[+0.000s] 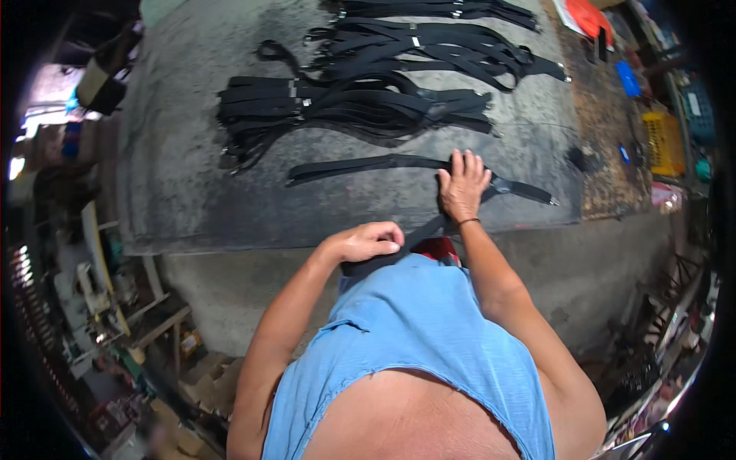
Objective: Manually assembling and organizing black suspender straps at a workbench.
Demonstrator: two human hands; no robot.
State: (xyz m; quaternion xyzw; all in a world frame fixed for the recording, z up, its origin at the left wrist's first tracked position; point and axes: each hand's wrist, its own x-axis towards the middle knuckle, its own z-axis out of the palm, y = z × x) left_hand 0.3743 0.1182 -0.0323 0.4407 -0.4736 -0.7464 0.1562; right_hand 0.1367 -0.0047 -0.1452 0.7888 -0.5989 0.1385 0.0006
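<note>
A pair of black suspenders [345, 168] lies stretched along the near part of the table, with a metal clip at its right end. My right hand [463, 188] rests flat over it, fingers extended, beside the joint where the straps meet. From under that hand a black strap [424, 232] slants down to the left over the table's front edge. My left hand [366, 243] is closed on this strap at the edge, thumb and fingers curled together. Part of the strap hangs in front of my body below the left hand.
Bundled black suspenders [360, 111] with metal clips lie farther back, and another bundle [445, 47] lies behind them. At the right stand a yellow crate [663, 144] and a blue item [628, 79]. The grey table [176, 176] ends just before my body.
</note>
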